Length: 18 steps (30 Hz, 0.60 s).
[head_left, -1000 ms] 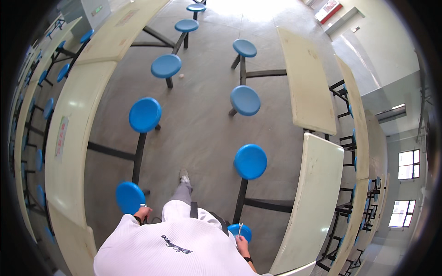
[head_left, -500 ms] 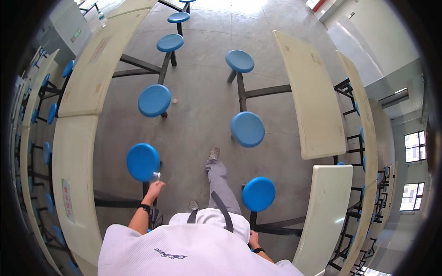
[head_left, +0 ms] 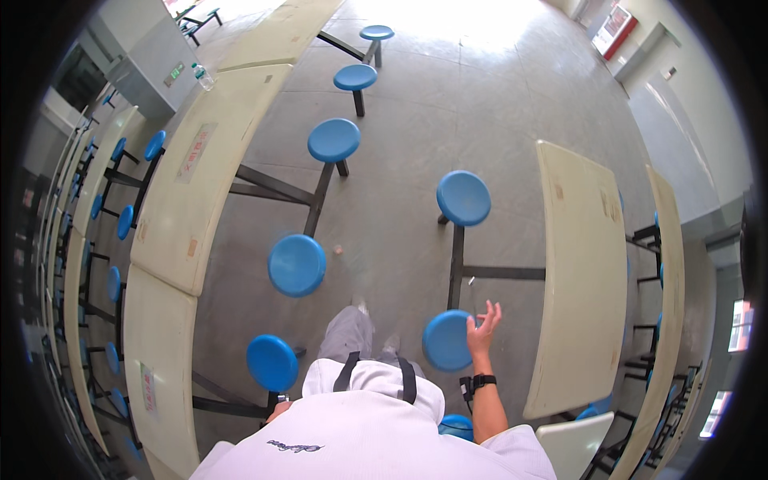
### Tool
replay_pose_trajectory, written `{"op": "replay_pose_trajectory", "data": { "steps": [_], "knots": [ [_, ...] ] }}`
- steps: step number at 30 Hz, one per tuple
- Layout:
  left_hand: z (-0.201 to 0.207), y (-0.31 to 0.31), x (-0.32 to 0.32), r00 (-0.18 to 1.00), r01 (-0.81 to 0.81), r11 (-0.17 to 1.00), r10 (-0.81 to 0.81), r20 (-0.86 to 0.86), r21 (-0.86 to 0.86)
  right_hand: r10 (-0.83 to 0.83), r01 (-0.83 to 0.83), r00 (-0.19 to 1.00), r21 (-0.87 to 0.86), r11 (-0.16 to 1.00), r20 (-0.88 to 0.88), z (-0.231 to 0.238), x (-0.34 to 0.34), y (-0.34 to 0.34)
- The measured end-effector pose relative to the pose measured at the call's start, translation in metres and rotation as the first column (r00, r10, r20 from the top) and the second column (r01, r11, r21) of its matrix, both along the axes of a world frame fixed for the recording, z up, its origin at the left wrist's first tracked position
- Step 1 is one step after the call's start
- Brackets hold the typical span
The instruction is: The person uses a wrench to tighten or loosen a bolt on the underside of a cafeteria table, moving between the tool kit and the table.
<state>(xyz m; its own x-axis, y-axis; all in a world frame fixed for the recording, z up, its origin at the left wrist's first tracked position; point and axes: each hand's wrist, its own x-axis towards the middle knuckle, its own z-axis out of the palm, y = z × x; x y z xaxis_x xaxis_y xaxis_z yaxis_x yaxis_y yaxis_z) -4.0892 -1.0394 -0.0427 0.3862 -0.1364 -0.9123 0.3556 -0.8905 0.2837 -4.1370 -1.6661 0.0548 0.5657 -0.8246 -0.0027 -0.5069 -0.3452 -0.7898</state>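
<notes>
My right hand [head_left: 486, 322] is raised with its fingers spread and nothing in them. It is over the right edge of a blue round stool [head_left: 446, 341]; I cannot tell whether it touches the seat. A black band [head_left: 483, 381] with a small dark box circles that wrist. My left hand [head_left: 279, 411] is low beside my shirt, largely hidden by it. At its fingers a small silvery-white thing [head_left: 282, 398] shows, too small to name. Close by is another blue stool [head_left: 272, 362].
Long cream tables [head_left: 172, 336] run along the left, with more cream tables [head_left: 584, 280] on the right. Blue stools [head_left: 297, 265] on dark metal frames line the aisle. A plastic bottle [head_left: 202, 76] stands on the far left table. A small pinkish thing [head_left: 338, 250] lies on the grey floor.
I have moved forward along the aisle. My right hand has come up from my side with fingers spread. My left hand, with the small silvery-white thing, has drawn back toward my body.
</notes>
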Motion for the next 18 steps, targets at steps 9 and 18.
{"op": "replay_pose_trajectory", "data": {
  "steps": [9,18],
  "knots": [
    [-0.086,-0.157,0.181,0.973,0.094,0.969,-0.04,0.228,-0.23,0.22,-0.261,0.837,-0.013,0.965,-0.501,-0.054,0.163,-0.104],
    [-0.006,-0.386,0.536,0.924,-0.324,0.916,0.36,0.129,-0.237,0.627,-0.253,0.643,0.651,0.716,-0.44,-0.042,0.188,-0.127]
  ]
}}
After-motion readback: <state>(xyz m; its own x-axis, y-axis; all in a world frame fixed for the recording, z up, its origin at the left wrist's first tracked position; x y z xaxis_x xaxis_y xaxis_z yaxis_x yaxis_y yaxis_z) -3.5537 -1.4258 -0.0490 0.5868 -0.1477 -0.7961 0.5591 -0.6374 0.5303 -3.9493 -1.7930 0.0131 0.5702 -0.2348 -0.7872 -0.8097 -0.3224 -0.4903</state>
